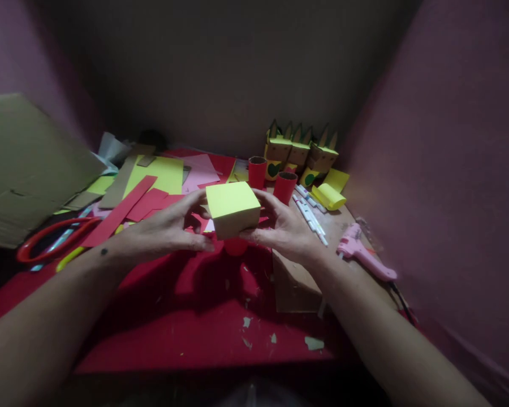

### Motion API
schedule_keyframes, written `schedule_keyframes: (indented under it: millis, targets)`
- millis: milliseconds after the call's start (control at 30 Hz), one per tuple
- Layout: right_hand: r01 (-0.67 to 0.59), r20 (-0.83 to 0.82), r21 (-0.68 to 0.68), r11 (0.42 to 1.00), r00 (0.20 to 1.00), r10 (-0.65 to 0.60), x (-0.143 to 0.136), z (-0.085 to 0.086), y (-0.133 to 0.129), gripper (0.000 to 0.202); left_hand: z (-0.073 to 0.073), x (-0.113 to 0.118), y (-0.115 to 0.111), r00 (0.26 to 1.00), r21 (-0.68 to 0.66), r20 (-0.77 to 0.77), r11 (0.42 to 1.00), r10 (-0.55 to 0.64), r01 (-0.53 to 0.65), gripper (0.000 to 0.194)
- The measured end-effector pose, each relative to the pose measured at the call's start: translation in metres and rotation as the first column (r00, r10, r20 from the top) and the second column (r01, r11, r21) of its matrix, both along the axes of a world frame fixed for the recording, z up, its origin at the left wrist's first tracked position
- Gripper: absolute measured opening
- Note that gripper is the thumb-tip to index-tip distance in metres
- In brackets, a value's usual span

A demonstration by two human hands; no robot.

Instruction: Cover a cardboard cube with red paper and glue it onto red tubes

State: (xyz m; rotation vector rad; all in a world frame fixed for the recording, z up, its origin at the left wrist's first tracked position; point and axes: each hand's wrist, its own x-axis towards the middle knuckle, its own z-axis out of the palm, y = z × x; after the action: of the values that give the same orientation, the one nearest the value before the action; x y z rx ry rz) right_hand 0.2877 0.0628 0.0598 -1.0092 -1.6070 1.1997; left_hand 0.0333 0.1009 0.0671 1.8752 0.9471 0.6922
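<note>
A small cardboard box (233, 209) with a yellow paper top sits above the red table, over a red round piece (236, 246) that shows just beneath it. My right hand (282, 226) grips the box's right side, thumb along its front lower edge. On the other side my left hand (182, 223) is spread beside the box, fingers apart; its fingertips behind the box's left edge are partly hidden. Two red tubes, one (258, 173) farther back and another (285, 187) nearer, stand behind my right hand.
Cardboard figures (299, 152) with yellow tops stand at the back right. Markers (309, 217), a yellow roll (330, 196) and a pink glue gun (365, 251) lie at right. Red-handled scissors (29, 249) and coloured paper (163, 172) are at left. Paper scraps dot the red table (173, 333).
</note>
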Motion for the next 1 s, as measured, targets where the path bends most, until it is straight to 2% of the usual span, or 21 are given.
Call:
schedule_keyframes:
  millis: [67, 100, 167, 233, 300, 433, 567, 733, 900, 1000]
  targets:
    - [-0.01, 0.013, 0.024, 1.0, 1.0, 0.01, -0.002, -0.001, -0.001, 0.081, 0.001, 0.005, -0.005, 0.999, -0.108, 0.038, 0.994, -0.005, 0.009, 0.109]
    - [-0.002, 0.022, 0.033, 0.999, 1.0, 0.001, -0.003, -0.001, -0.001, 0.077, 0.001, 0.007, -0.007, 0.998, -0.12, 0.059, 0.993, 0.001, 0.007, 0.113]
    - [0.03, 0.032, 0.047, 0.998, 0.999, -0.032, -0.004, -0.004, -0.002, 0.078, -0.001, 0.012, -0.011, 0.995, -0.041, 0.092, 0.999, 0.026, -0.022, 0.11]
    - [0.048, 0.017, 0.057, 0.997, 0.999, -0.049, -0.005, -0.007, -0.001, 0.083, -0.005, 0.015, -0.012, 0.994, 0.059, 0.103, 0.998, 0.025, -0.031, 0.094]
    - [0.043, -0.005, 0.058, 0.997, 0.999, -0.043, -0.006, -0.011, -0.001, 0.085, -0.006, 0.018, -0.012, 0.991, 0.102, 0.133, 0.994, 0.026, -0.04, 0.079]
    - [0.034, -0.024, 0.061, 0.998, 0.999, -0.032, -0.009, -0.018, -0.001, 0.08, -0.003, 0.021, -0.011, 0.976, 0.066, 0.206, 0.994, 0.074, -0.089, 0.075]
    - [0.039, -0.031, 0.086, 0.996, 0.999, -0.037, -0.011, -0.023, -0.001, 0.082, 0.001, 0.022, -0.013, 0.972, 0.037, 0.21, 0.993, 0.103, -0.113, 0.072]
    - [0.058, -0.028, 0.047, 0.997, 0.998, -0.057, -0.016, -0.027, 0.001, 0.094, 0.003, 0.023, -0.015, 0.974, 0.05, 0.217, 0.996, 0.057, -0.07, 0.072]
    - [0.073, -0.034, 0.015, 0.997, 0.997, -0.073, -0.019, -0.03, 0.002, 0.082, 0.0, 0.023, -0.013, 0.983, 0.045, 0.186, 0.999, -0.001, -0.008, 0.073]
    - [0.073, -0.076, 0.031, 0.997, 0.995, -0.071, -0.02, -0.033, 0.003, 0.085, -0.001, 0.023, -0.012, 0.984, 0.051, 0.176, 0.999, -0.002, -0.007, 0.072]
